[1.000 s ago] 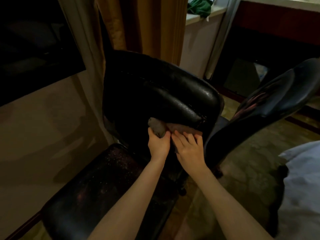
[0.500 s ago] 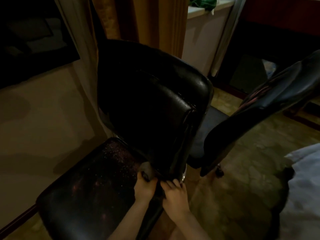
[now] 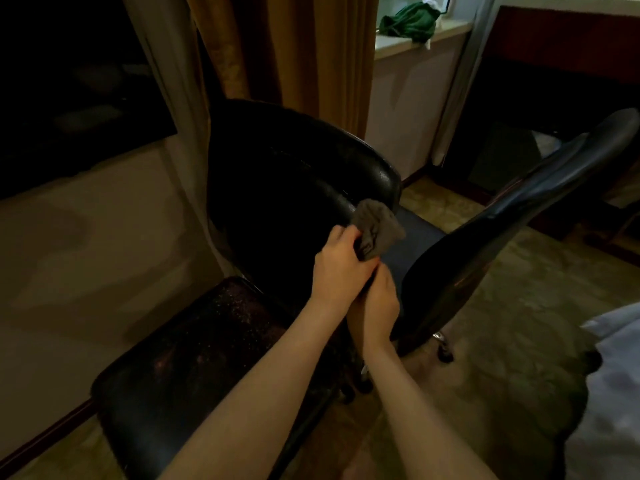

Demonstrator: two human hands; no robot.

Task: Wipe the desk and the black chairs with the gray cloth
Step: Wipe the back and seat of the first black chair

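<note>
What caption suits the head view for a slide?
Left hand grips the gray cloth at the backrest edge of the black chair; right hand close below.

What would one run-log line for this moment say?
left hand grips gray cloth at black chair backrest | right hand below, grip unclear

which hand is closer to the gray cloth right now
Left. The left hand grips the gray cloth at the chair back edge. The right hand sits just below the left hand; whether it touches the cloth is hidden.
</note>
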